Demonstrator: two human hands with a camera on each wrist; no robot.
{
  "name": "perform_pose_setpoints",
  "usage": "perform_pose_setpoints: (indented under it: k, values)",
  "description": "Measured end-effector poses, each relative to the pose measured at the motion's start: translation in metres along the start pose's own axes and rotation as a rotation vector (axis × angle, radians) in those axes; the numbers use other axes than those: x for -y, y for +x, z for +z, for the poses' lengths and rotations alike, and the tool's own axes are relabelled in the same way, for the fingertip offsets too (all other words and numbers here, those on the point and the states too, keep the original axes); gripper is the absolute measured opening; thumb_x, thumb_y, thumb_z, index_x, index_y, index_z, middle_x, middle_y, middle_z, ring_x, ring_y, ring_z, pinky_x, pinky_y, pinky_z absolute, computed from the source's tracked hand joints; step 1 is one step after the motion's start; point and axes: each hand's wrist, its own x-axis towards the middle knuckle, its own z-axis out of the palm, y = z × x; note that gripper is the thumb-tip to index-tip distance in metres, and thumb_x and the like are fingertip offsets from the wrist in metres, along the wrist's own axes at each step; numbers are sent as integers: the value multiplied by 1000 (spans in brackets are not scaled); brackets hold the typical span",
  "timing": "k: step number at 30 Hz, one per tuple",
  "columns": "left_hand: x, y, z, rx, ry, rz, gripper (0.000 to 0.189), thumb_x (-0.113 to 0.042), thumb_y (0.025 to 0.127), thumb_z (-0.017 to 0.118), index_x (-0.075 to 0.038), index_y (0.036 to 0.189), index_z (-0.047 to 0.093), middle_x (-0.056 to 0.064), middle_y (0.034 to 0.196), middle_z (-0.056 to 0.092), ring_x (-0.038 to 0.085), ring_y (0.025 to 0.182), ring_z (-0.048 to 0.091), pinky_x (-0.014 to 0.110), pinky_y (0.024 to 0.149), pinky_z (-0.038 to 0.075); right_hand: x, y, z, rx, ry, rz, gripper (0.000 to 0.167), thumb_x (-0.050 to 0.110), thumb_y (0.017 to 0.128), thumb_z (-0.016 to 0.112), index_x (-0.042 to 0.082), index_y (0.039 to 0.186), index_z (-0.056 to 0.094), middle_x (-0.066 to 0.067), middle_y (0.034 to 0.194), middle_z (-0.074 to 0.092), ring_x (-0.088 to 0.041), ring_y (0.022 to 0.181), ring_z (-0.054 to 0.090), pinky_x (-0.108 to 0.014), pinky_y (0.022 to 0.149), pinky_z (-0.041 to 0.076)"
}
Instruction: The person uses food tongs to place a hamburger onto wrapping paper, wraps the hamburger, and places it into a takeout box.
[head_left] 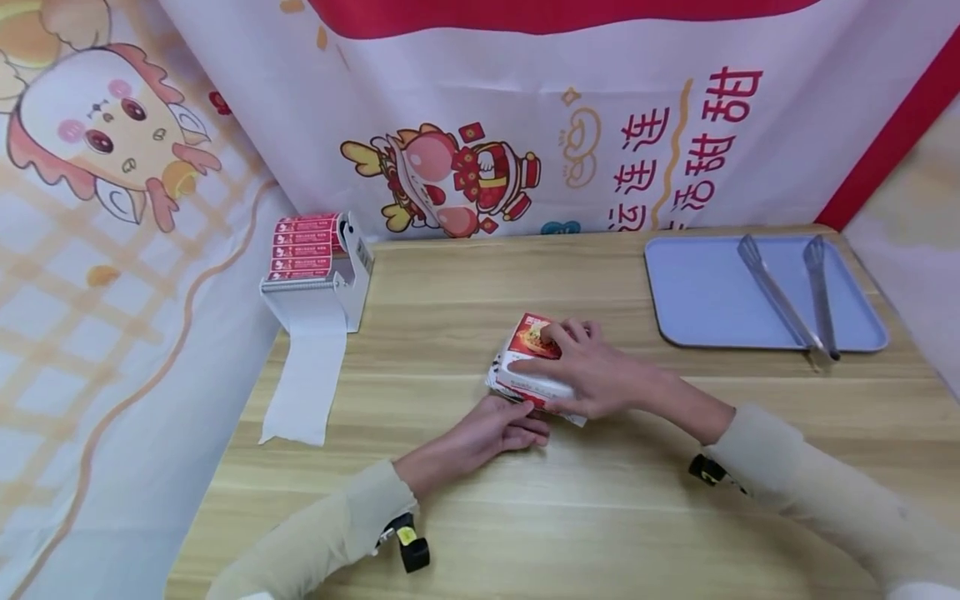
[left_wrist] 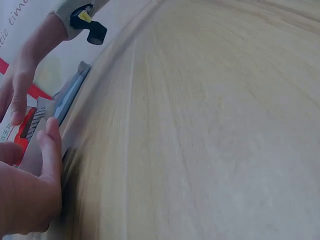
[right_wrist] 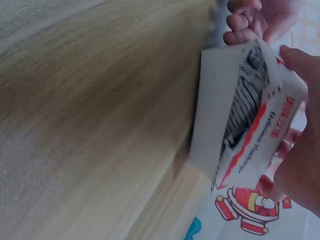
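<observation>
A red and white burger box (head_left: 536, 379) with a food picture on its lid sits mid-table. In the right wrist view, the side of the box (right_wrist: 220, 105) gapes, and paper with black-and-white stripes (right_wrist: 245, 107) shows inside. From above, my right hand (head_left: 600, 375) grips the lid, fingers over the far side and thumb toward the left. At the near edge, my left hand (head_left: 495, 433) pinches the carton's edge with the thumb, its fingers bent in front. The left wrist view has the left hand (left_wrist: 30, 185) at the box's side, partly cut off.
A label dispenser (head_left: 318, 271) with a red-printed roll stands at the back left, a white paper strip (head_left: 303, 383) trailing from it. A blue tray (head_left: 697, 292) with two metal tongs (head_left: 780, 292) lies at the back right. A printed cloth (head_left: 480, 92) hangs behind the table.
</observation>
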Motion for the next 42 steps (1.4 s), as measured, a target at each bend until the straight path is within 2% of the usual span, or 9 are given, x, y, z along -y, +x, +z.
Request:
perform_pose_setpoints:
  k: [6,12,17,21,25,31,37,42]
  values:
    - [-2,5,9,-88,-32,-2,31,-14,104,45,4,127,55,10,90,74,18,77,74,23,66,59,2,4,3,-15,48,35,61,58,92,58,42,149,42,-13,157,29,-36,140,23,-58,100,28]
    - [-5,5,19,-164,-16,-27,36,-16,104,37,2,125,59,8,85,73,17,70,73,22,61,58,8,7,6,47,-5,51,62,58,97,50,51,153,25,-11,166,19,-39,148,14,-66,101,28]
    - [-8,2,14,-152,-6,-35,41,-20,105,33,2,123,62,10,91,75,17,74,73,25,64,58,12,11,8,75,-30,68,64,58,97,49,51,154,21,-8,168,15,-41,150,10,-73,103,27]
    - [-10,-2,4,-176,-3,-14,41,-21,106,35,5,122,63,15,101,76,18,78,75,26,68,60,12,12,7,96,-18,86,64,57,97,49,51,154,21,-8,168,14,-43,151,9,-73,104,26]
    - [-11,-1,1,-184,3,4,38,-18,106,38,7,125,60,20,109,74,17,80,75,25,70,61,10,14,5,91,-12,88,62,55,98,49,51,154,23,-9,166,17,-43,150,11,-71,104,25]
    - [-6,-1,1,-216,17,18,35,-11,103,40,10,123,61,18,104,75,14,76,74,22,68,60,12,19,5,58,-11,24,63,49,96,50,50,154,26,-14,163,21,-43,147,16,-70,103,24]
    - [-5,-1,1,-211,56,79,33,-8,102,42,12,119,62,22,107,74,12,76,74,22,72,60,11,23,6,100,-19,21,65,48,97,50,47,156,21,-8,169,11,-41,153,5,-76,106,23]
    - [-7,0,2,-194,42,86,31,-6,102,43,12,117,63,18,101,75,11,75,74,20,72,60,13,27,7,134,-64,12,66,50,98,50,47,156,20,-7,168,14,-42,153,7,-78,106,25]
